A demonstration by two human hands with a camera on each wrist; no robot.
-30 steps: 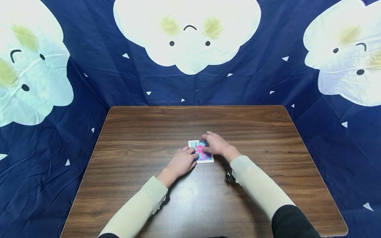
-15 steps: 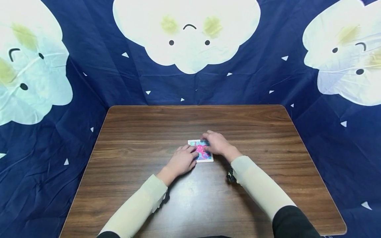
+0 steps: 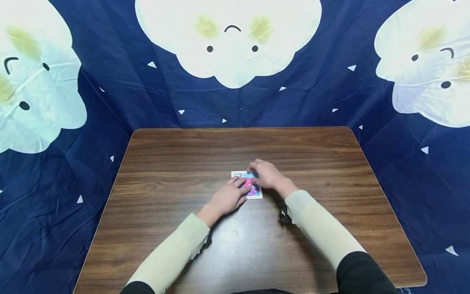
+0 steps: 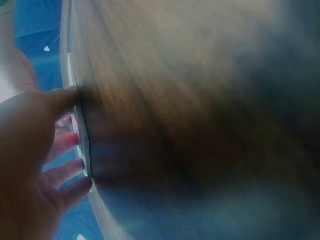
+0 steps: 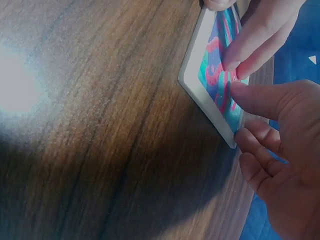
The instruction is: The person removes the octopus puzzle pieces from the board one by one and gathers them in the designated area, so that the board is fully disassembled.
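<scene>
A small square board [image 3: 240, 173] with a white rim and a pink octopus-like picture on blue lies flat on the wooden table. From its left side my left hand [image 3: 225, 197] reaches over, its fairly straight fingers resting on the picture; in the right wrist view these fingers [image 5: 260, 35] touch the printed surface. My right hand [image 3: 268, 174] holds the board at its right side. Its thumb [image 5: 255, 97] lies on the picture, and its other fingers are curled at the board's edge. The hands cover parts of the picture.
Wood-grain table [image 3: 176, 155] extends around the board on every side. Dark blue cloth [image 3: 121, 98] with white cloud faces hangs behind and beside the table. A small black device [image 3: 284, 214] sits under the right wrist.
My left fingers have slid slightly right, farther over the picture. My right hand keeps its place at the board's right side. The head view has shifted slightly.
</scene>
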